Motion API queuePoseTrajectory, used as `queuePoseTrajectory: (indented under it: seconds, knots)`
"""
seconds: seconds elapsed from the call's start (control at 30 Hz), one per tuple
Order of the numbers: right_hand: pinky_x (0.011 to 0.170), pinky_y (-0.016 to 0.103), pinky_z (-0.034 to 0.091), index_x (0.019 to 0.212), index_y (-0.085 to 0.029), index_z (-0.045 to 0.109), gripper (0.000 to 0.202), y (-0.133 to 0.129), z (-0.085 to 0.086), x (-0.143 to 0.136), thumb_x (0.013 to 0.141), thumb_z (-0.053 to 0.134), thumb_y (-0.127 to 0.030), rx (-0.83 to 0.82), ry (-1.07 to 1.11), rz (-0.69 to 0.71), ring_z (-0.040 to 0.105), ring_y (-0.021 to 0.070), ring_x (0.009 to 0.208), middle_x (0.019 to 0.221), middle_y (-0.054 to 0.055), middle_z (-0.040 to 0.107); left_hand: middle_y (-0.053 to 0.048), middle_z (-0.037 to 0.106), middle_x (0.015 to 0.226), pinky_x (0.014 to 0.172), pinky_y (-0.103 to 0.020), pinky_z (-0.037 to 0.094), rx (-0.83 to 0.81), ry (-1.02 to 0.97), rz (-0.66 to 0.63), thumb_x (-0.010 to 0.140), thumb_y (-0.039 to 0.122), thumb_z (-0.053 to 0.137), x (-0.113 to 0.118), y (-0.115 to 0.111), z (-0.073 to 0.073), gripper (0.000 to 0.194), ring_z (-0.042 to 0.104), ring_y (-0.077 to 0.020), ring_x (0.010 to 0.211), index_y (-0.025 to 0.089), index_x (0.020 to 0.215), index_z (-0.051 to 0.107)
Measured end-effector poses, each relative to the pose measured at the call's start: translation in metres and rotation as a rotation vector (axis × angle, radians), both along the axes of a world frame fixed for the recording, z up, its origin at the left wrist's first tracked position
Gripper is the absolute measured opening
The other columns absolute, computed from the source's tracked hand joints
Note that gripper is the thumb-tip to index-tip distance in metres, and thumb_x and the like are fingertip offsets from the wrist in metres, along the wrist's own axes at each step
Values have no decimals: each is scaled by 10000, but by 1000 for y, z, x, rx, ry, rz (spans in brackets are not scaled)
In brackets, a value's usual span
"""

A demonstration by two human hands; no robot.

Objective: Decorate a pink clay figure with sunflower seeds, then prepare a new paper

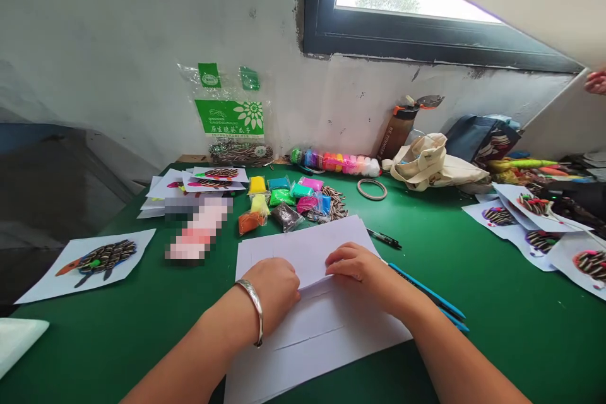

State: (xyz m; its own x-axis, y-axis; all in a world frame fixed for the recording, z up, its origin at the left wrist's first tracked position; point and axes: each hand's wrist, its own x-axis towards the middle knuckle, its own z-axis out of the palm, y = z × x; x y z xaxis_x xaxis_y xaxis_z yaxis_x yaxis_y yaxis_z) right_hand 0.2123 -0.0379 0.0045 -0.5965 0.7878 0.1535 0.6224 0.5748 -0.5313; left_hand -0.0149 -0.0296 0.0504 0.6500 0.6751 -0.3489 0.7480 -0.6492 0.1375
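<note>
White paper sheets (312, 341) lie on the green table, with a smaller white sheet (303, 252) over their upper part. My left hand (274, 290), a silver bangle on its wrist, is curled closed at the small sheet's lower left edge. Its fingertips are turned down, and whether they pinch the paper is hidden. My right hand (353, 265) rests on the sheet's right part, fingers bent and slightly apart, touching the paper. Faint dark lines show on the sheet below. A black pen (386, 239) and blue pens (435, 297) lie to the right.
Colored clay packets (280, 197) and sunflower seeds (334, 203) sit behind the papers. Farther back are a seed bag (231, 120), tape roll (372, 189), brown bottle (398, 131) and cloth bag (426, 164). Seed pictures (106, 262) lie on both sides. A person's hand (596, 82) shows far right.
</note>
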Motion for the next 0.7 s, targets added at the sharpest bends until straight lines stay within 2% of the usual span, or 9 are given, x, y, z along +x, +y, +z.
queuePoseTrajectory:
  seconds: [0.17,0.23,0.5,0.7]
  knots:
    - [842,307,452,930,-261,730,182,-2,0,-1,891,570,-182,9,-10,-25,560,177,982,1019,31,684,-97,673,867,727,-339,486,18,-25,1,869,387,556,-1,0,-5,255,635,-256,851,175,809,686]
    - [836,309,452,921,-262,731,178,-2,0,-2,881,581,-175,14,-13,-34,560,178,977,1012,29,684,-87,668,855,709,-330,480,26,-39,2,868,410,557,-2,0,-7,261,632,-249,837,182,814,673]
    - [825,319,456,911,-263,727,206,-4,1,-3,868,569,-136,6,-10,-44,559,184,967,1006,27,682,-78,664,867,711,-336,475,45,-39,19,854,353,575,-3,0,-11,187,632,-250,852,195,808,662]
    - [816,314,468,926,-256,725,193,-3,0,-2,890,557,-169,-5,15,-28,561,187,980,1013,40,681,-84,668,891,738,-352,489,24,-7,25,848,308,579,-1,0,-6,147,629,-254,865,192,822,666]
